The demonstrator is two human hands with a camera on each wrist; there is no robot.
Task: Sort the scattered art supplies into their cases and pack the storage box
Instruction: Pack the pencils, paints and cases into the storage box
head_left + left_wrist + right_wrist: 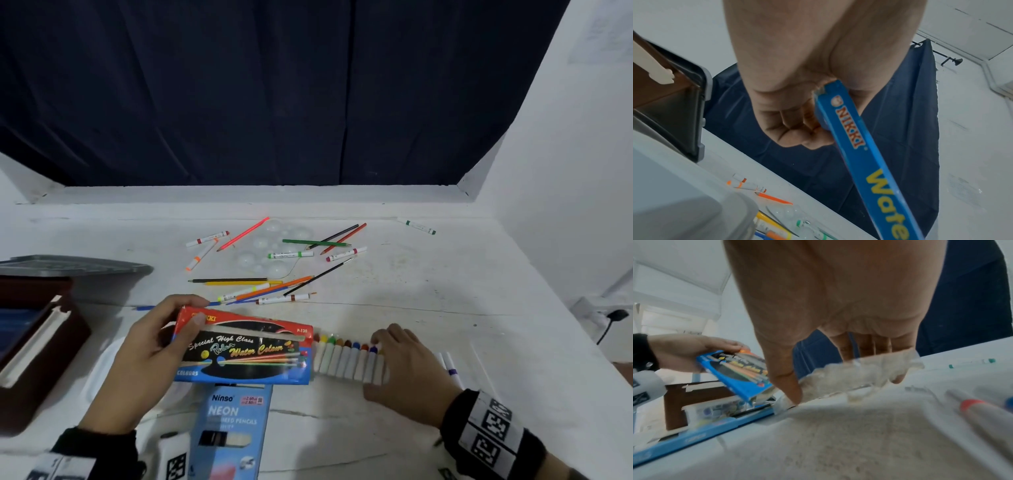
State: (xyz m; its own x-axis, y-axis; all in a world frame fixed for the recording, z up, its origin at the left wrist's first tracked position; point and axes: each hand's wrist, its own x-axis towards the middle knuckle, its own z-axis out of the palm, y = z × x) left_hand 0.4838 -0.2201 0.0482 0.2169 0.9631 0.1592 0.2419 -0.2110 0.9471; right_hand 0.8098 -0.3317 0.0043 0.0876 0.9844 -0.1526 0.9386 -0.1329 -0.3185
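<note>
My left hand (186,310) grips the left end of a red, black and blue water colour box (243,346), held tilted just above the table. The left wrist view shows its fingers (797,129) curled round the box's blue edge (859,154). A clear tray of white paint tubes (346,359) with coloured caps sticks out of the box's right end. My right hand (387,365) pinches that tray, thumb on the near edge and fingers on the far edge. In the right wrist view the tray (849,381) sits under the hand, and the box (735,374) is at the left.
A blue neon pencil box (229,431) lies at the front. A brown storage box (34,359) and a grey lid (68,265) stand at the left. Scattered pencils and markers (267,284) and a clear palette (274,250) lie mid-table. A few markers (450,368) lie right of my right hand.
</note>
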